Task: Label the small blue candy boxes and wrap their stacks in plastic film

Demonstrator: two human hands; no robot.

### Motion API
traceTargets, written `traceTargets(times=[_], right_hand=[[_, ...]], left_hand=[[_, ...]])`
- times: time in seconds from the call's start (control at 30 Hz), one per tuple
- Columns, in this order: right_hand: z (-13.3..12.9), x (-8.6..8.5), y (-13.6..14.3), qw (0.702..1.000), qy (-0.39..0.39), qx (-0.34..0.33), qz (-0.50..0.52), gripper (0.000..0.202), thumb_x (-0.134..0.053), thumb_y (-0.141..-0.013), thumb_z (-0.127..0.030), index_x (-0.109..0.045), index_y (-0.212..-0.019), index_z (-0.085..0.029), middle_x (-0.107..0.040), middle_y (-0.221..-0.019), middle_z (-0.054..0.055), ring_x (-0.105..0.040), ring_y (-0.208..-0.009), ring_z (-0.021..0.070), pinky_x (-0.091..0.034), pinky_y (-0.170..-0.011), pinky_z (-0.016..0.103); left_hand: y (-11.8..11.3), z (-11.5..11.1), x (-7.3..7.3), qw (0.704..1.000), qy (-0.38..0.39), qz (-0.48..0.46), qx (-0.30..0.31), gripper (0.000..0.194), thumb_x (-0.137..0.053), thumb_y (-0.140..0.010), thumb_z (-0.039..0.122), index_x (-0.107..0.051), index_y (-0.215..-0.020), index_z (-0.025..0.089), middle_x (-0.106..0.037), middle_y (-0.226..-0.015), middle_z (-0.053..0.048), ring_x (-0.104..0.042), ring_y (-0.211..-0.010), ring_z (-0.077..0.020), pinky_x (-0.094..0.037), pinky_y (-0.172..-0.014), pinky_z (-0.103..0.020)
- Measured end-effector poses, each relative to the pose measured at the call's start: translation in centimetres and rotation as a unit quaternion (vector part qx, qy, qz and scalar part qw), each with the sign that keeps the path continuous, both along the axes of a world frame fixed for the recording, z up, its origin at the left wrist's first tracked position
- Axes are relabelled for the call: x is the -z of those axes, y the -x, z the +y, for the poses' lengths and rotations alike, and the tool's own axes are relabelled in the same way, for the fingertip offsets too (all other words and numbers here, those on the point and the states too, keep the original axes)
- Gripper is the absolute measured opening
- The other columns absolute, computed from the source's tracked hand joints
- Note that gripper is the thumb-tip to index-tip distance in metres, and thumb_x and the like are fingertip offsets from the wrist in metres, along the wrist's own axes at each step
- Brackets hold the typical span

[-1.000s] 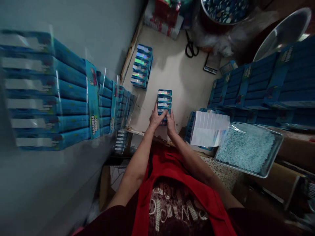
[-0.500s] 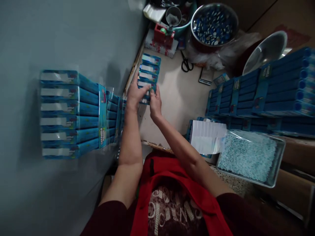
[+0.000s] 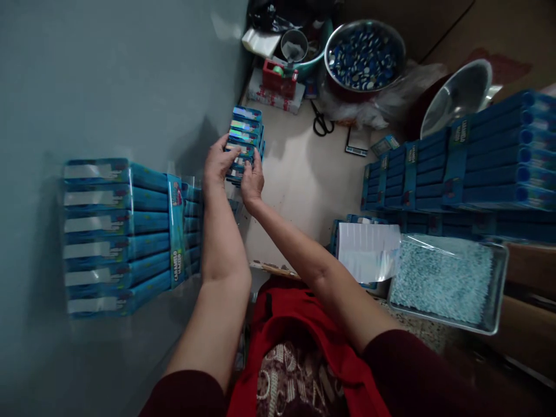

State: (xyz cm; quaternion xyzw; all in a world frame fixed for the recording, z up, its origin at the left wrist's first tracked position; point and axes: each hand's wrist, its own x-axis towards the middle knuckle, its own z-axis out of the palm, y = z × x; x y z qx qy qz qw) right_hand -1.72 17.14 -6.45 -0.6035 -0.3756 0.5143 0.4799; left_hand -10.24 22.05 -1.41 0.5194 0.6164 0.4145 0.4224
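Both hands are on a pack of blue boxes [image 3: 245, 126] with pale label strips on their ends, at the wall side of the worktable. My left hand [image 3: 216, 165] wraps round its left side, thumb lying over the front. Against the lower right side, my right hand [image 3: 253, 180] grips with fingers bent. The fingers hide the pack's lower part. Nearer me on the left stands a larger wrapped stack of similar blue boxes [image 3: 152, 231], with a printed band across it.
Black scissors [image 3: 322, 125], a red tape dispenser [image 3: 279, 78] and a metal pot of blue-and-white pieces [image 3: 365, 58] lie toward the back. At right are stacked blue boxes [image 3: 490, 156], white sheets [image 3: 365, 249] and a metal tray [image 3: 499, 295] of pale blue bits.
Both hands have moved left toward the wall with the pack, and more of its right side now shows. The camera view has also shifted slightly.
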Motion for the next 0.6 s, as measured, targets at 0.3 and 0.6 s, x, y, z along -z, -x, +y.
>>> traceTargets(times=[0.3, 0.6], right_hand=[[-5.8, -7.8, -3.3, 0.991, 0.057, -0.065, -0.100, 0.071, -0.071, -0.104, -0.038, -0.037, -0.166, -0.037, -0.057, -0.166, -0.003, -0.053, -0.155, 0.0234, -0.045, -0.134, 0.046], [-30.1, -13.1, -27.1, 0.961, -0.108, -0.014, -0.254, 0.033, -0.071, -0.099, -0.040, -0.072, -0.132, -0.039, -0.075, -0.139, 0.005, -0.066, -0.138, 0.0286, -0.053, -0.123, 0.056]], left_hand=[[-1.5, -0.5, -2.9, 0.946, 0.080, 0.283, -0.138, 0.077, -0.078, -0.086, 0.037, -0.050, -0.151, 0.005, -0.070, -0.143, -0.012, -0.066, -0.133, -0.0287, -0.046, -0.118, -0.054], [-16.5, -18.9, -3.3, 1.000, 0.018, 0.005, 0.023, 0.056, -0.078, -0.087, 0.054, -0.066, -0.129, 0.019, -0.077, -0.117, -0.012, -0.075, -0.108, -0.0261, -0.060, -0.102, -0.045]])
